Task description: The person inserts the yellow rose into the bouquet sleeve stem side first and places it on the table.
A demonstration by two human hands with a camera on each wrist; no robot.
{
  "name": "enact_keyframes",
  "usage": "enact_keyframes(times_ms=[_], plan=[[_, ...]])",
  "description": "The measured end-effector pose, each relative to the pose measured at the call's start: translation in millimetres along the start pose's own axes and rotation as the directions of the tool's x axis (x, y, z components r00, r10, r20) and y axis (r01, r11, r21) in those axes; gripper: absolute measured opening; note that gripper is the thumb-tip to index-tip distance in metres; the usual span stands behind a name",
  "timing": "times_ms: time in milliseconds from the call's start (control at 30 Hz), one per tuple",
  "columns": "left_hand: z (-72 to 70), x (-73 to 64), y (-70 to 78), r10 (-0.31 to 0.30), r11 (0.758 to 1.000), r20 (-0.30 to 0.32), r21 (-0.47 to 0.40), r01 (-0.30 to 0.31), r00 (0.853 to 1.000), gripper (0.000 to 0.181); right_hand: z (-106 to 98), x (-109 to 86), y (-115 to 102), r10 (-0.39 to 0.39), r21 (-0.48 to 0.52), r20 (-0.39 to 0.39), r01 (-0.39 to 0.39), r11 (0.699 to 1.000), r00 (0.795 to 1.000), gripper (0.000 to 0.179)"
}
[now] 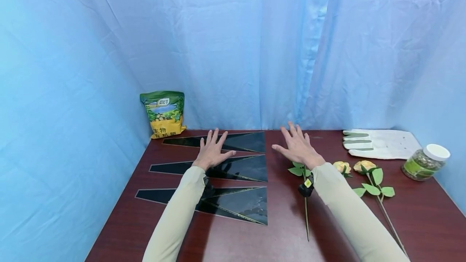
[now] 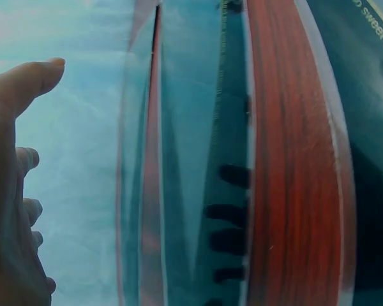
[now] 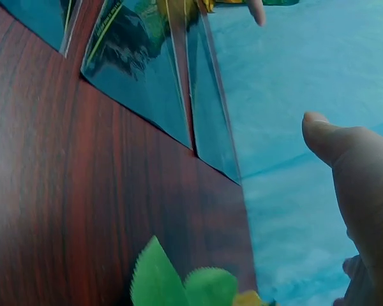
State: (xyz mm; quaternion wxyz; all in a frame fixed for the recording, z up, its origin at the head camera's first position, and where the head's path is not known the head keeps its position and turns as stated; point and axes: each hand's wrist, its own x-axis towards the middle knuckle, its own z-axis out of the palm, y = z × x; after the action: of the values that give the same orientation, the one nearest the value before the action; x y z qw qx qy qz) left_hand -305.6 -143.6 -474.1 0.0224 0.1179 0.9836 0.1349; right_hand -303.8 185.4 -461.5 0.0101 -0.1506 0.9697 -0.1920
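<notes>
My left hand (image 1: 212,152) is held out with spread, straight fingers above three flat, black tapered plastic sleeves (image 1: 240,205). In the left wrist view its thumb stands apart from the fingers and its grasp is empty. My right hand (image 1: 296,148), likewise spread and holding nothing, hovers right of the sleeves. Below it lies a flower stem (image 1: 306,217) with green leaves (image 3: 156,274); its bloom is mostly hidden by the hand and sleeve. Further right are two yellow roses (image 1: 365,166) on the dark red table (image 1: 240,241), one stem partly behind my right forearm.
A green and yellow fertilizer bag (image 1: 164,114) stands at the back left. At the back right lie white gloves (image 1: 386,144) with grey-green finger stripes, beside a tilted clear jar (image 1: 424,164) with a white lid. Blue curtains (image 1: 225,51) enclose the table's back and sides.
</notes>
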Motion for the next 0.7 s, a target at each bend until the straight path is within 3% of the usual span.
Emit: enact_keyframes(times_ms=[367, 700], plan=[[19.9, 7.1, 2.9, 0.000, 0.999, 0.058, -0.037, 0.002, 0.998, 0.085, 21.4, 12.6, -18.4, -0.003, 0.007, 0.046, 0.002, 1.000, 0.999, 0.078], [32.5, 14.1, 7.6, -0.024, 0.999, 0.121, -0.045, 0.029, 0.992, 0.085, 46.0, 16.7, -24.2, -0.008, 0.034, 0.181, 0.001, 0.999, 0.983, 0.067]])
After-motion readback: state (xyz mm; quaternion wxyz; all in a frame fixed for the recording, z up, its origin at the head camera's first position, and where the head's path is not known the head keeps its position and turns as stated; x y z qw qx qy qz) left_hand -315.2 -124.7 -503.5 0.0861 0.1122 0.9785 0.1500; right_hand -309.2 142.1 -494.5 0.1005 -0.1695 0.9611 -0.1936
